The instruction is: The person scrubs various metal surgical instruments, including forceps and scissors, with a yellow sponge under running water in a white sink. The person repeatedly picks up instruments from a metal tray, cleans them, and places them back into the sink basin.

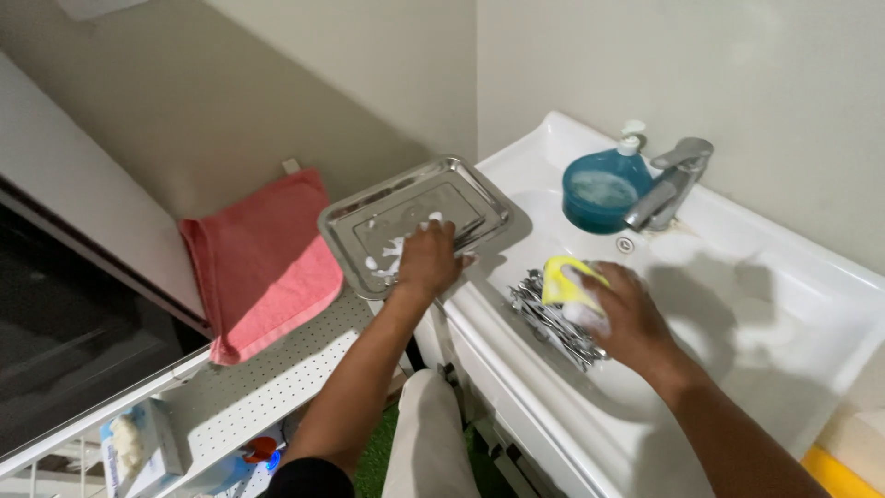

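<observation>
Two hands share the work here: our left hand (pixel 427 261) is curled over the near edge of a steel tray (pixel 419 219), holding it tilted half over the sink (pixel 774 304) rim and half over the perforated shelf (pixel 277 378), with white suds smeared on its face. Our right hand (pixel 627 318) is closed around a yellow sponge (pixel 567 281), pressed down onto a pile of cutlery (pixel 553 323) lying in the basin. A blue soap bottle (pixel 604 184) stands just beside the tap (pixel 673 180), and a pink towel (pixel 263 263) lies on the shelf, close to the tray's far side. We judge the main risk to be the tray: it is soapy and gripped at one edge only, so it could slide out of our fingers and clatter down onto the shelf or floor. The cutlery is a loose, wet heap, and we cannot tell whether blades are among it; pushing the sponge along it blindly could nick a finger.
</observation>
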